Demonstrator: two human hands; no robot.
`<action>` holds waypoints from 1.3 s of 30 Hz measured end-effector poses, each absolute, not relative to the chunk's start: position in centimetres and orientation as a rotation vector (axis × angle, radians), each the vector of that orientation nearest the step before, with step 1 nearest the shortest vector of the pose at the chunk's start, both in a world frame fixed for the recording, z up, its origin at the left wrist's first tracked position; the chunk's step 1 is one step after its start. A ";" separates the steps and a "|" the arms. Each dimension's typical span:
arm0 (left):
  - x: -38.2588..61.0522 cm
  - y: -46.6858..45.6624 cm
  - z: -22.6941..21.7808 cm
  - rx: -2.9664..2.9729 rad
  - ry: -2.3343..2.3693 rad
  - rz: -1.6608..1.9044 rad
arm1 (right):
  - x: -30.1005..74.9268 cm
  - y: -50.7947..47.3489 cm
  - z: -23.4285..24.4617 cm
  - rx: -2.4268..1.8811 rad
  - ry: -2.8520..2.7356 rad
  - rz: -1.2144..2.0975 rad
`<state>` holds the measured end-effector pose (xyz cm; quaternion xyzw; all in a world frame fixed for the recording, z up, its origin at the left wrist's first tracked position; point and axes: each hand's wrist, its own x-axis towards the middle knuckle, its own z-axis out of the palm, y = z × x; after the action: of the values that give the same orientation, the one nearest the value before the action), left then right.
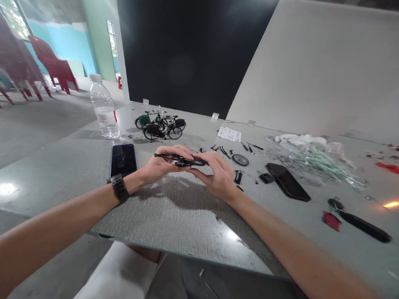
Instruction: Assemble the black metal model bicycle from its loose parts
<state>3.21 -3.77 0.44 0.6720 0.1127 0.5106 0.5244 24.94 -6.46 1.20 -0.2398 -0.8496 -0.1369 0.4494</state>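
1. Your left hand (164, 164) and right hand (217, 174) meet above the tabletop (176, 213), fingers curled, pinching a small black model bicycle frame (180, 160) between them.
2. The frame lies crosswise in front of you, its long axis close to level. A thin end pokes out past your left hand, while the other end sits in your right, so neither hand is clearly nearer.
3. Just right of your right hand lie a loose spoked model wheel (240, 160) and small black parts (221, 151).
4. Your left wrist wears a black wristwatch (120, 188), just beside a dark smartphone (121, 160).
5. Farther ahead stand two assembled model bicycles (160, 125), one green, one black, with a water bottle (104, 107) to their left. An instruction sheet (229, 133) lies to their right, and a second smartphone (287, 181) lies farther right.
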 end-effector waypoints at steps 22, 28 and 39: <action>3.6 -3.9 0.6 1.586 0.495 1.227 | 24.4 -6.6 0.7 -0.615 -2.024 -0.135; 3.7 -3.9 0.3 1.551 0.491 1.227 | 24.9 -6.4 0.9 -0.562 -2.054 -0.138; 3.7 -4.0 0.2 1.516 0.468 1.249 | 25.1 -6.2 0.7 -0.633 -2.062 -0.159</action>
<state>3.71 -3.96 0.23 0.6356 0.1961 0.5236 0.5323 25.14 -6.25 0.68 -0.2583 -0.8416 -0.0650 0.4700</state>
